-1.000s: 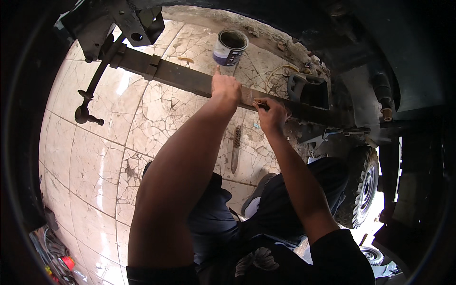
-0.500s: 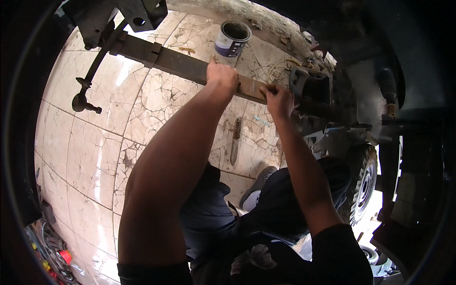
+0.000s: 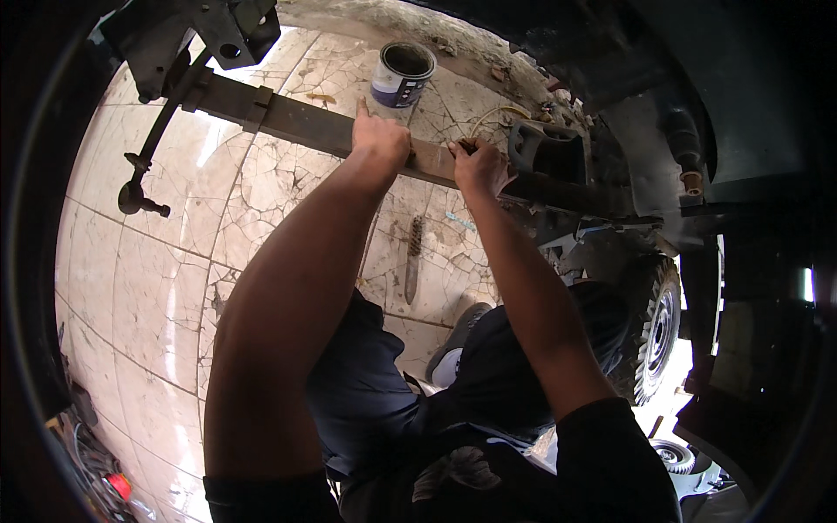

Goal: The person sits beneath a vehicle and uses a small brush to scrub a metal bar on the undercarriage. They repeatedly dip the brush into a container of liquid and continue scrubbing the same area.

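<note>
My left hand (image 3: 381,146) is wrapped over a long flat dark metal bar, which looks like a vehicle's leaf spring (image 3: 305,125). Its fingers are closed around the bar, and one digit points toward the far side. A short way to the right, my right hand (image 3: 481,169) is pinched at the bar's far edge. Something small and dark seems to be between its fingertips, too small to name. Between the two hands a browner, scuffed stretch of the bar shows. Below it on the tiles lies a wire brush (image 3: 413,260), with its handle toward me.
A paint can (image 3: 404,77) stands beyond the bar. At the left hang a bracket (image 3: 228,35) and a rod with a ball joint (image 3: 132,199). Dark vehicle parts and a tyre (image 3: 660,331) are at the right. Cracked tiles (image 3: 131,261) cover the floor.
The view has shifted slightly, so everything sits further left. My right hand has moved toward the bar's far edge and turned a little. My left hand keeps its hold on the leaf spring.
</note>
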Demonstrator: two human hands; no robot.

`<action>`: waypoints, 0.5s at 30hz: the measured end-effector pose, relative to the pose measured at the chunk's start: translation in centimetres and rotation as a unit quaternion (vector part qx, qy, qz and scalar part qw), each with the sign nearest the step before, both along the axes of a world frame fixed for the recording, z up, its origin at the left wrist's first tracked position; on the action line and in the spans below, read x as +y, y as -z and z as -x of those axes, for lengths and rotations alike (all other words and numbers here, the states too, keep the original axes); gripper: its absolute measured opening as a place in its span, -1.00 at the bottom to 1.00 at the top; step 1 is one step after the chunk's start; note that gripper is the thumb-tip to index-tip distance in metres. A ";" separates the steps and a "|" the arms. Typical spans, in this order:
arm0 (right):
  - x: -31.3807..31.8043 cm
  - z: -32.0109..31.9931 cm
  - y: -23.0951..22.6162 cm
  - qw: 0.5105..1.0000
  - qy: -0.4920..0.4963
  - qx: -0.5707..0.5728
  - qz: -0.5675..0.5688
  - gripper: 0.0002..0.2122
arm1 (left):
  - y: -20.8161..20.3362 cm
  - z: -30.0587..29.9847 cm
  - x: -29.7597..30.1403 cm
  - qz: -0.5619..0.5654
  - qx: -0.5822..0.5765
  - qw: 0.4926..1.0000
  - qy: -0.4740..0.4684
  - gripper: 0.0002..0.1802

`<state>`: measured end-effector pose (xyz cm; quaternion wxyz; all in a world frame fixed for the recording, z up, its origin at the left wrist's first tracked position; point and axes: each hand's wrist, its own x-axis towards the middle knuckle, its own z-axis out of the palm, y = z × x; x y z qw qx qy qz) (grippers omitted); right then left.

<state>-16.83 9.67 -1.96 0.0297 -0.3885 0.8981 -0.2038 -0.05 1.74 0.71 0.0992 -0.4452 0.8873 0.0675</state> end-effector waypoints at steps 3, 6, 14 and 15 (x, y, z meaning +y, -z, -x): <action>1.9 -0.1 1.5 0.999 -0.043 -0.012 -0.015 -0.74 | 0.1 -1.2 -0.3 0.002 -0.003 1.000 0.011 -0.49; 3.7 -0.3 1.7 0.996 -0.081 -0.047 -0.003 -0.68 | -0.1 -1.5 -0.5 -0.006 -0.001 1.000 0.006 -0.56; 1.7 -1.5 1.8 0.999 -0.043 -0.025 0.012 -0.71 | 2.1 -1.7 -0.7 -0.006 0.018 1.000 -0.012 -0.60; 2.6 -1.7 1.1 0.997 -0.062 -0.037 0.007 -0.72 | 2.0 -1.6 -0.7 -0.015 0.011 1.000 0.000 -0.54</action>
